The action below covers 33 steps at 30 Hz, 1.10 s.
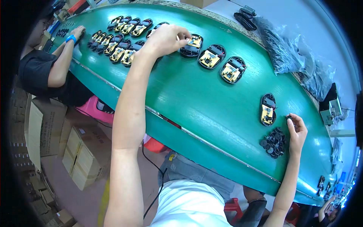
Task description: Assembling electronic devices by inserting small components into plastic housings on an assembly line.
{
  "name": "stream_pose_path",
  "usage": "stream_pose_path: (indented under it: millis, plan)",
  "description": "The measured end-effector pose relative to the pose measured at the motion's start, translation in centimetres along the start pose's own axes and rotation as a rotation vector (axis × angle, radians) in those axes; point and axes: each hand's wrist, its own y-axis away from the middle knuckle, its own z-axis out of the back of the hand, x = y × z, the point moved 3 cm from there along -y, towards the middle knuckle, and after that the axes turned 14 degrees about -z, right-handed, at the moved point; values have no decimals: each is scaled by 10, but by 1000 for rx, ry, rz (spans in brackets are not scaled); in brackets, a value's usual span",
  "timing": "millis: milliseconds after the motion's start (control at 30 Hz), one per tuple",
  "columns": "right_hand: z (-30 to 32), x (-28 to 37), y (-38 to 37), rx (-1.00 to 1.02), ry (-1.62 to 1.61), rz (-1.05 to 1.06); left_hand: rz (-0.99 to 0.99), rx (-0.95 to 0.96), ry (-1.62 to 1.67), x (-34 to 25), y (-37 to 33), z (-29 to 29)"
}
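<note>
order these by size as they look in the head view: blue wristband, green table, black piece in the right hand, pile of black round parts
1. Green table
2. Pile of black round parts
3. Blue wristband
4. Black piece in the right hand

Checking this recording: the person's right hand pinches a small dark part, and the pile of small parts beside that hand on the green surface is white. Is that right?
Not quite: the pile of small parts is black, not white, as the head view shows. The right hand does pinch a small dark part, with the pile beside it on the green surface.
</note>
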Motion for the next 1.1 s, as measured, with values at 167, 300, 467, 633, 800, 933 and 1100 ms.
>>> stream_pose_path:
  millis: [167,300,467,633,800,933,1100]
  plan:
    - [-2,3,2,0,0,9,-243,-50,-57,-18,0,-1]
    - [-3,6,2,-9,7,4,-165,65,-121,-17,1,-9]
    - [-3,6,2,-23,21,20,-139,159,-328,-36,-6,-16]
    - [-3,6,3,-33,30,16,-164,46,-477,-46,-5,-29]
    - [-5,8,4,-37,39,37,-157,59,-360,-50,-3,-26]
    - [-4,4,3,-38,21,23,-135,130,-375,-58,-5,-29]
    - [-3,8,2,-45,47,21,-180,190,-414,-49,-10,-27]
